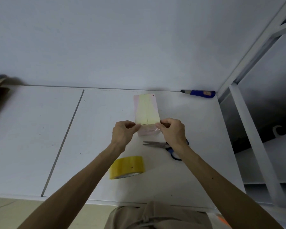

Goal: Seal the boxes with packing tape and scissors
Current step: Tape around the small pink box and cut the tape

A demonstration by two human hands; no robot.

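Pink box (146,109), top covered in yellowish tape strips, lies on the white table (97,129). Left hand (122,133) and right hand (172,131) each pinch a near top corner of it. Scissors (153,144) partly under right wrist; yellow tape roll (127,166) nearer the person; blue utility knife (200,93) by the wall

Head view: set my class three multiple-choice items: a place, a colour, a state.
1. Where does the yellow roll of packing tape lie? A) nearer the person than the small pink cardboard box B) on it C) against the wall
2. What colour are the handles of the metal scissors? A) red B) blue C) green
3. What are the left hand and right hand doing? A) lying flat B) cutting C) pinching a tape strip at the box's near edge
Key: 1A, roll lies this side of the box; 2B, blue loops by the right wrist; 3C, fingertips close on the strip.
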